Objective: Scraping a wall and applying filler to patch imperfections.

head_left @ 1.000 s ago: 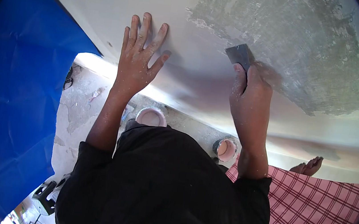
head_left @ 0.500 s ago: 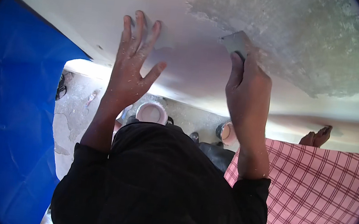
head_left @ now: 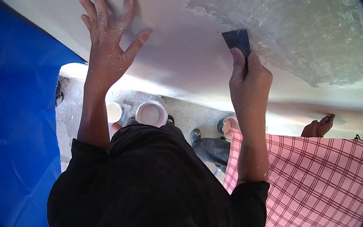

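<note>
A pale, smooth wall point(head_left: 169, 62) stretches across in front of me, with a rough grey-green bare patch point(head_left: 286, 31) at the upper right. My right hand point(head_left: 253, 79) is closed around a putty knife point(head_left: 237, 39) with a flat dark blade. The blade is at the wall, near the lower left border of the rough patch; whether its edge touches cannot be told. My left hand point(head_left: 110, 43) has its fingers spread at the wall's left side, holding nothing. White specks dot both hands.
On the floor are a pinkish bucket point(head_left: 152, 113), a white container point(head_left: 113, 112), a brush point(head_left: 126, 106) and another bucket point(head_left: 227, 126). A blue sheet point(head_left: 13, 115) hangs left, pink checked cloth point(head_left: 319, 176) right. Another person's hand point(head_left: 319, 127) touches the wall.
My left hand has moved left and up along the wall, fingers spread wider. The putty knife has tilted, its blade now showing dark, while my right hand stays at nearly the same spot.
</note>
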Available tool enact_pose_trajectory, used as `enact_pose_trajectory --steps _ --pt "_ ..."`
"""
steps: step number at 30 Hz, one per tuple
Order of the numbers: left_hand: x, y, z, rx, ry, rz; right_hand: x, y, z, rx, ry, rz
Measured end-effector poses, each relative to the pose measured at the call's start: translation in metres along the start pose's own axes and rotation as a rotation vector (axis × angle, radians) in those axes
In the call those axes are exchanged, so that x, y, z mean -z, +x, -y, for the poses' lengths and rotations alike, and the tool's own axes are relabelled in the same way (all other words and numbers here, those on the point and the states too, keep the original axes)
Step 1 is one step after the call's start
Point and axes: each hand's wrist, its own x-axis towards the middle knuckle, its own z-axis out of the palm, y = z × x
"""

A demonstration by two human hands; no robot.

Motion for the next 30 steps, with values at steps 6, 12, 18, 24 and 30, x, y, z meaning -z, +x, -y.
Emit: enact_pose_trajectory --steps 6,12,18,24,30 --pt "0.01 -0.005 0.011 -0.027 0.013 0.027 -0.016 -0.013 -0.001 -0.084 0.092 -0.015" --pt "0.01 -0.013 0.018 -0.013 0.079 0.097 -0.044 -0.024 -0.01 -0.164 0.32 -0.148" --pt "0.012 -0.012 0.013 -0.009 0.07 0.149 -0.066 -0.031 -0.026 -0.359 0.654 -0.139" --pt "-0.001 -0.009 0.014 -0.024 0.067 0.13 -0.061 -0.026 -0.015 -0.583 1.122 -0.015" --pt "-0.033 -0.021 0.016 -0.101 0.106 0.005 -0.048 -0.037 -0.002 -0.654 1.176 -0.015"
